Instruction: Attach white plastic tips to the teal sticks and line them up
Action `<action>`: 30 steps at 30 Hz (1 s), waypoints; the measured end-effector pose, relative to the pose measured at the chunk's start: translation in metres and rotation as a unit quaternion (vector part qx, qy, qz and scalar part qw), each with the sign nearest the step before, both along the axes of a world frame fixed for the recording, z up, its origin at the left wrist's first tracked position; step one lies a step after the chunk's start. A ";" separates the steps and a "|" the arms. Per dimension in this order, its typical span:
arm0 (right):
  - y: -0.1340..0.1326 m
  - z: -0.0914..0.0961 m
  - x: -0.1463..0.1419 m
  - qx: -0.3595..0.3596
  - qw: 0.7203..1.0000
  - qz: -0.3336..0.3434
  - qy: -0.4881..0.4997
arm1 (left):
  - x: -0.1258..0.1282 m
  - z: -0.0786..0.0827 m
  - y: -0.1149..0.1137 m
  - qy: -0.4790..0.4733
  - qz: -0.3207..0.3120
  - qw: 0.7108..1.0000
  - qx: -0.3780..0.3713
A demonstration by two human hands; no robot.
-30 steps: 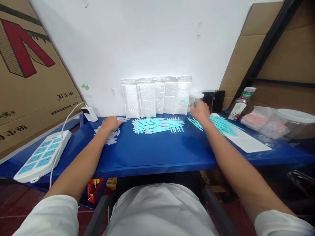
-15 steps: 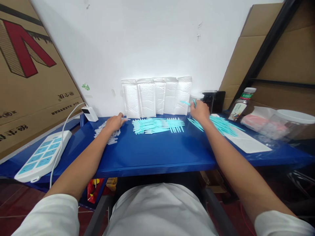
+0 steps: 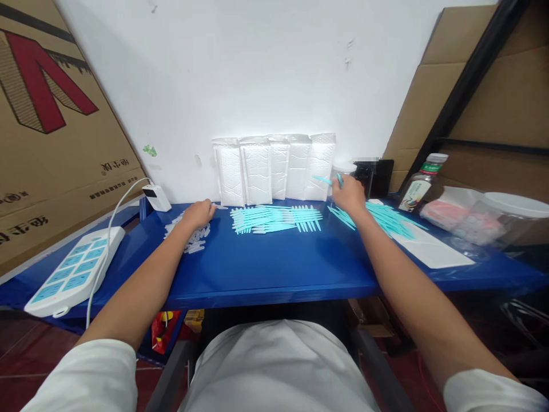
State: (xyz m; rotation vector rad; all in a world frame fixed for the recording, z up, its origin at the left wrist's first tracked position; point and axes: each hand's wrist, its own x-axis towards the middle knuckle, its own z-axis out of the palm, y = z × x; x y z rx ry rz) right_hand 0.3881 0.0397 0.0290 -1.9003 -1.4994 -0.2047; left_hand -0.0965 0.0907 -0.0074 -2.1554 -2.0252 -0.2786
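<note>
My left hand (image 3: 201,214) rests at the back left of the table, fingers pressed together over a pile of small translucent plastic caps (image 3: 195,241). Whatever its fingertips hold is hidden. One more translucent piece lies just beyond them. My right hand (image 3: 349,193) is closed on a thin turquoise stick (image 3: 322,179), whose tip points left in front of the white padded mailers. Below and right of that hand, loose turquoise sticks (image 3: 388,220) are heaped. Between my hands, more turquoise sticks (image 3: 268,218) lie in crossed rows, some with translucent ends.
White padded mailers (image 3: 257,174) lean against the wall behind the blue table (image 3: 274,269). A power strip (image 3: 79,272) and a small white device (image 3: 156,198) are at left. At right stand a bottle (image 3: 418,186), a clear jar (image 3: 510,220) and white paper (image 3: 435,249).
My left hand has drawn slightly left, its fingers more curled in over the caps. My right hand stays nearly still with the turquoise stick.
</note>
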 end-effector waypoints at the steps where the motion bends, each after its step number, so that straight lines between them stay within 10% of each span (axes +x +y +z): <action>1: 0.001 0.000 0.000 0.004 1.000 0.014 0.007 | 0.000 0.003 -0.001 -0.029 -0.002 0.999 0.020; 6: -0.001 0.004 -0.006 0.025 0.980 0.177 0.091 | 0.026 0.016 -0.013 -0.291 -0.085 0.950 0.076; 11: -0.017 0.008 -0.021 -0.016 0.929 0.323 0.182 | 0.075 0.021 -0.043 -0.482 -0.167 0.857 -0.073; 19: -0.024 0.003 -0.039 -0.071 0.868 0.440 0.220 | 0.108 0.021 -0.071 -0.522 -0.241 0.806 -0.142; 30: -0.028 0.000 -0.052 -0.098 0.854 0.463 0.216 | 0.116 0.017 -0.073 -0.565 -0.242 0.759 -0.213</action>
